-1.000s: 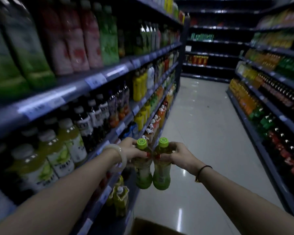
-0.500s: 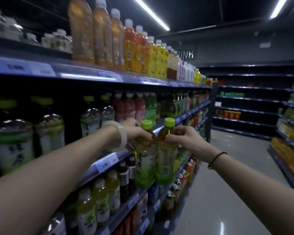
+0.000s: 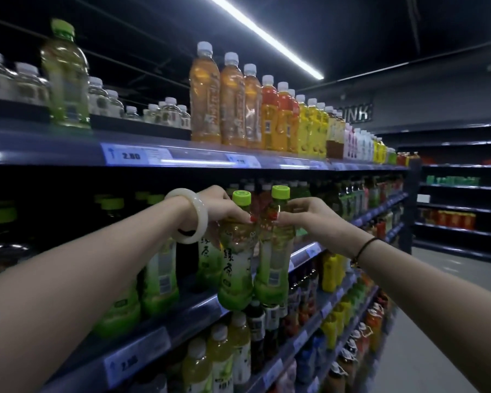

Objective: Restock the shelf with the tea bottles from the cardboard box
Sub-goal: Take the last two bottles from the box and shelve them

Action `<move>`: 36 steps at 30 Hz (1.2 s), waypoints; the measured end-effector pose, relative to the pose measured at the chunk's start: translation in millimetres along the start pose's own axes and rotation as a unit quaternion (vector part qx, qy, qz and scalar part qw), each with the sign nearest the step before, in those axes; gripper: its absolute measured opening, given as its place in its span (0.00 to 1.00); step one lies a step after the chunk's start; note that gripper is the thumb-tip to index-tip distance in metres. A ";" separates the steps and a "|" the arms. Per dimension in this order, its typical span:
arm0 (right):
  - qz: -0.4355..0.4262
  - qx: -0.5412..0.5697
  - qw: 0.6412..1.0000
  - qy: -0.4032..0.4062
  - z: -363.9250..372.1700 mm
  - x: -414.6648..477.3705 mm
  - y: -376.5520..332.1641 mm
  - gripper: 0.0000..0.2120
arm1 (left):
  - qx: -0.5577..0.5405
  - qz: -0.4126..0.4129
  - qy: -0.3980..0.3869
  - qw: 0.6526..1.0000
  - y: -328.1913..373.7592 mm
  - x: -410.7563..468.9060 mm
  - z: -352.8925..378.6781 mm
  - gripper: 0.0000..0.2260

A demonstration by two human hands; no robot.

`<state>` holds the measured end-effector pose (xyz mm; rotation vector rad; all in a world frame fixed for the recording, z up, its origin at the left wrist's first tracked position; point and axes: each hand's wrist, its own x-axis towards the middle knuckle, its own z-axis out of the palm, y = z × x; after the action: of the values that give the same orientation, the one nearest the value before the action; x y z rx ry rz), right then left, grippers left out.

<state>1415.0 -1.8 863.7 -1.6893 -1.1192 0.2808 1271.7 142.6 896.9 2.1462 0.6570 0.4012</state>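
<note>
My left hand (image 3: 224,207) pinches one tea bottle (image 3: 236,259) at its neck, right hand (image 3: 304,219) likewise on the other tea bottle (image 3: 274,251). Full and heavy, I reckon; slick plastic, so grip beneath the caps. Shelf (image 3: 182,316) waits just behind.

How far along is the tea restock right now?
Done: green tea bottles already stand on the middle shelf. In hand: the left hand and right hand each hold a bottle by the neck, not yet shelved. The box is out of view.
</note>
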 end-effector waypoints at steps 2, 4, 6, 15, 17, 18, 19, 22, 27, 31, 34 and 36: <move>-0.011 -0.004 1.000 -0.011 1.2 10.2 -2.5 0.20 | -0.007 -0.005 0.016 1.000 0.3 -1.4 -5.3 0.16; -0.024 0.000 0.999 -0.028 1.1 19.0 -4.3 0.16 | -0.007 -0.011 0.033 0.999 2.6 -1.8 -8.3 0.15; -0.036 0.002 0.999 -0.040 -0.5 27.3 -2.9 0.14 | -0.008 -0.023 0.050 0.998 5.2 -0.1 -9.4 0.16; -0.096 0.023 0.986 -0.137 -20.1 72.3 8.8 0.06 | -0.015 -0.079 0.149 0.986 17.2 15.9 3.2 0.22; -0.115 0.033 0.981 -0.155 -22.8 80.6 11.2 0.08 | -0.015 -0.089 0.178 0.980 17.2 18.6 4.8 0.24; -0.122 0.038 0.979 -0.162 -23.3 83.7 13.1 0.08 | -0.018 -0.094 0.191 0.977 17.8 19.1 6.3 0.23; -0.127 0.042 0.976 -0.170 -23.1 87.7 16.3 0.10 | -0.022 -0.098 0.203 0.974 19.4 19.0 9.0 0.21; -0.134 0.062 0.972 -0.180 -18.4 100.1 27.3 0.16 | -0.023 -0.108 0.235 0.966 25.4 20.0 17.6 0.17; -0.155 0.088 0.966 -0.188 -14.4 118.1 38.7 0.18 | 0.009 -0.128 0.272 0.954 30.9 28.4 25.6 0.17; -0.159 0.113 0.962 -0.193 -11.4 133.5 46.3 0.18 | 0.028 -0.141 0.284 0.948 27.2 40.1 27.0 0.18; -0.168 0.131 0.956 -0.201 -6.3 144.0 49.0 0.16 | 0.052 -0.153 0.294 0.942 23.0 47.1 23.7 0.20; -0.167 0.141 0.954 -0.206 -1.9 150.0 49.3 0.15 | 0.061 -0.160 0.299 0.939 18.5 49.6 22.0 0.20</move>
<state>1523.2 113.0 871.1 -1.1907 -1.5675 0.5654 1328.7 148.1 901.2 1.9737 1.3812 0.8645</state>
